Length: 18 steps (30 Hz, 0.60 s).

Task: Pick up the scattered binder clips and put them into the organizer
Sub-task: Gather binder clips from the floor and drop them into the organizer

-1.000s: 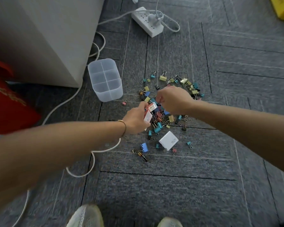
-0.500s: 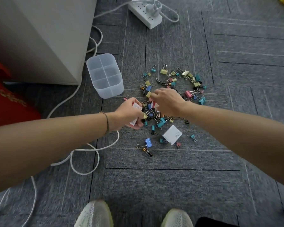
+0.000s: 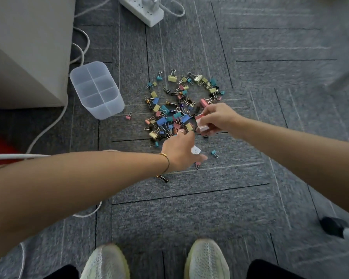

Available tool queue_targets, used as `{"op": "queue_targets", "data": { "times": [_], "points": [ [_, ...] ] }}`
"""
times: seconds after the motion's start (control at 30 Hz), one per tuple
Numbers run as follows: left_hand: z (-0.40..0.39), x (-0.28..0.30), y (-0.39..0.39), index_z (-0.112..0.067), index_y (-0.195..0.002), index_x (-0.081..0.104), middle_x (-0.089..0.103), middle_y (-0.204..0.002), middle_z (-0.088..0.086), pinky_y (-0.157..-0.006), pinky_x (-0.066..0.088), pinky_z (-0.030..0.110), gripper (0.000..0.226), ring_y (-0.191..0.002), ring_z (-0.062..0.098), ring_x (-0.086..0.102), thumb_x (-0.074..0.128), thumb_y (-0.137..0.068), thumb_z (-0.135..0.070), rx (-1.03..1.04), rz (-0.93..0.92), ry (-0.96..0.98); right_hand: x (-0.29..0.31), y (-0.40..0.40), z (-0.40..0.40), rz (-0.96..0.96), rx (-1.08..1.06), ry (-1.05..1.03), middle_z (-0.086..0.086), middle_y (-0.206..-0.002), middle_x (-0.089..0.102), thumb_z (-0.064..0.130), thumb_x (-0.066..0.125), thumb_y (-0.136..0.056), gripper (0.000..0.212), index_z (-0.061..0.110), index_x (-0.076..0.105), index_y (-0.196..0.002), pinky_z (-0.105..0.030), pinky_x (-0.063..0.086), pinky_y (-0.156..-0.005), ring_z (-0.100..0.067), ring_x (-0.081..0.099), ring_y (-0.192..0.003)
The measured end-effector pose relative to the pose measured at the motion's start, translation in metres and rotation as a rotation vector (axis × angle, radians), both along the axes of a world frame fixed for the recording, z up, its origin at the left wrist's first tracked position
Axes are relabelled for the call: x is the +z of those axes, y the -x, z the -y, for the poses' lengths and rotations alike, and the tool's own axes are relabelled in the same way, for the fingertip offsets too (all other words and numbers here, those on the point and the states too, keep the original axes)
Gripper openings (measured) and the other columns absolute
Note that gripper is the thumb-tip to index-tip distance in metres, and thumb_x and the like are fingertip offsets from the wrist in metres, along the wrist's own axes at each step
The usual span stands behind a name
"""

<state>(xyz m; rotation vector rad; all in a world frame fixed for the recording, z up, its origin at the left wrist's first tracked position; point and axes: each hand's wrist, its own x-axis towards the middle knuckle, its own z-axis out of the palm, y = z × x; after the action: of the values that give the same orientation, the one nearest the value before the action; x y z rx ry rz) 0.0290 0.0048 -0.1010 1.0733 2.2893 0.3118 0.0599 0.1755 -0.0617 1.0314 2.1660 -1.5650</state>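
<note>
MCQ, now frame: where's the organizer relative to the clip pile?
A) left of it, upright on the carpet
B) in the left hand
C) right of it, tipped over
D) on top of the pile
A: the translucent organizer stands upright on the carpet, left of the binder clips.

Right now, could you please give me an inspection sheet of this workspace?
Surface: grey carpet tiles.
Job's things: coloured binder clips heaped on the carpet; translucent organizer upright to their left, no clips seen inside.
Clutter: small white block under the left hand; stray clip.
Hands: left hand reaching over the pile, grasp unclear; right hand holding pink clips.
Cables: white cable; power strip.
Surroundings: white cabinet; the person's shoes.
</note>
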Motion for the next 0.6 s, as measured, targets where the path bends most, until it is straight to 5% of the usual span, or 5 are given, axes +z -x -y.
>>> {"op": "queue_targets", "data": {
  "times": [0.1, 0.23, 0.47, 0.6],
  "points": [
    [-0.015, -0.01, -0.006, -0.019, -0.105, 0.045, 0.047, -0.1, 0.001, -0.069, 0.049, 0.038, 0.069, -0.082, 0.024, 0.056, 0.072, -0.074, -0.073, -0.068, -0.146, 0.037, 0.002, -0.024, -0.009, 0.027, -0.027, 0.049, -0.016, -0.081, 0.073, -0.003, 0.072, -0.084, 0.017, 0.001, 0.064, -0.098, -0.031, 0.058, -0.055, -0.021, 0.073, -0.061],
    [-0.025, -0.018, -0.001, -0.018, -0.098, 0.038, 0.056, -0.096, 0.003, -0.067, 0.043, 0.036, 0.063, -0.081, 0.024, 0.056, 0.082, -0.075, -0.057, -0.134, -0.194, 0.085, 0.005, -0.043, -0.017, 0.028, -0.035, 0.085, -0.014, -0.084, 0.078, 0.002, 0.074, -0.085, 0.015, 0.004, 0.066, -0.097, -0.031, 0.06, -0.06, -0.025, 0.076, -0.074],
    [-0.011, 0.006, 0.022, -0.02, -0.102, 0.048, 0.058, -0.091, -0.003, -0.06, 0.043, 0.032, 0.05, -0.08, 0.019, 0.055, 0.082, -0.076, -0.046, 0.015, 0.217, -0.084, 0.014, -0.026, -0.017, -0.027, -0.054, 0.18, -0.013, -0.098, 0.075, -0.005, 0.072, -0.084, 0.035, 0.012, 0.071, -0.114, -0.032, 0.061, -0.068, -0.023, 0.076, -0.083],
    [0.013, 0.029, 0.054, -0.021, -0.114, 0.05, 0.058, -0.096, -0.004, -0.066, 0.047, 0.032, 0.048, -0.081, 0.017, 0.057, 0.081, -0.082, -0.039, 0.22, 0.389, -0.209, 0.019, 0.005, -0.001, -0.074, -0.13, 0.27, -0.018, -0.091, 0.069, -0.009, 0.063, -0.087, 0.026, 0.003, 0.068, -0.109, -0.033, 0.061, -0.063, -0.028, 0.072, -0.077]
  ]
}}
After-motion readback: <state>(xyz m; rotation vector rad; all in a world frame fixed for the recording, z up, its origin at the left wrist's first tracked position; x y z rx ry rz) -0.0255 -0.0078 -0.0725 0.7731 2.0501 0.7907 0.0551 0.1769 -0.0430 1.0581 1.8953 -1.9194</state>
